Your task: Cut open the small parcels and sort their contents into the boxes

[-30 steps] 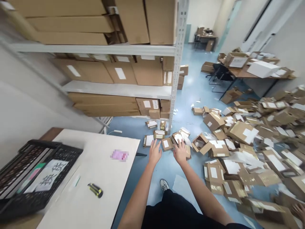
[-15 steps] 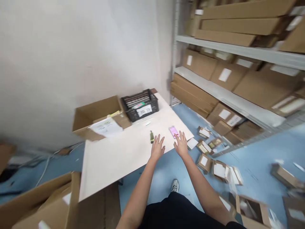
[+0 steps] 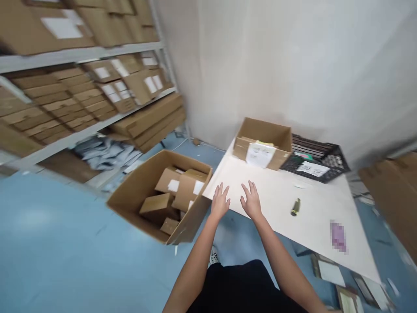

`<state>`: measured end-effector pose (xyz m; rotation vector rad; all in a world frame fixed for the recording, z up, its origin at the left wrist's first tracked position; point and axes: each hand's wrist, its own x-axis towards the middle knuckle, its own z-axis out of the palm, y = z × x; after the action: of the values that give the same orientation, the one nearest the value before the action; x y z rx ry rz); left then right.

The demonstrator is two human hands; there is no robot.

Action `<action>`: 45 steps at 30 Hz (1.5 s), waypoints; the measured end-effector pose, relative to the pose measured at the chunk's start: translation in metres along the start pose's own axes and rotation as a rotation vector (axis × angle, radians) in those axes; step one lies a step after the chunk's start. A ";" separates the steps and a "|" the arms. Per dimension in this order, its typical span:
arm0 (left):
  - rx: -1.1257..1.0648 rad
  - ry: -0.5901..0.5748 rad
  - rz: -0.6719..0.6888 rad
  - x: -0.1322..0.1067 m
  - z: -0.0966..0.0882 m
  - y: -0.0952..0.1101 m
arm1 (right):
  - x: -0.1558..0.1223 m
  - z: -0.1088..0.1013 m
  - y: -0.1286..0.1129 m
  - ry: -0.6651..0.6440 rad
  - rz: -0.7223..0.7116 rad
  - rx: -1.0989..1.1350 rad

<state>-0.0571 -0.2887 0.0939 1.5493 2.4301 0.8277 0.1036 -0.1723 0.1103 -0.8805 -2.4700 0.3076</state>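
1. Hold out the left hand at the near edge of a white table, close to its front left corner, with fingers spread wide, back upward and nothing in the grasp.
2. Hold out the right hand just beside it, apart, likewise spread wide and carrying nothing.
3. Cannot tell whether either one touches the tabletop.
4. Have a large cardboard box close by on the left, standing open on the blue floor at the table's corner, with smaller boxes jumbled inside.
5. See an open carton farther back on the table, with a white sheet on its front.
6. Find a black basket just right of that, with a paper sign on its near side.
7. Notice a cutter lying to the right of both hands, and beyond it a pixelated purple patch, too masked to identify.
8. See a metal shelf at upper left, loaded with brown boxes, somewhat blurred.
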 end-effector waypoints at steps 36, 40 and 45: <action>-0.061 -0.359 -0.968 0.170 0.045 -0.323 | 0.237 0.319 -0.086 -0.671 -0.182 0.260; -0.070 -0.278 -1.035 0.142 0.037 -0.354 | 0.237 0.327 -0.078 -0.762 -0.136 0.250; -0.266 -0.194 -1.089 0.054 0.001 -0.409 | 0.239 0.362 -0.090 -0.932 -0.108 0.274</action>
<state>-0.4059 -0.3706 -0.1103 0.0871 2.3559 0.6491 -0.2930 -0.1038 -0.0744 -0.5358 -3.1528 1.2109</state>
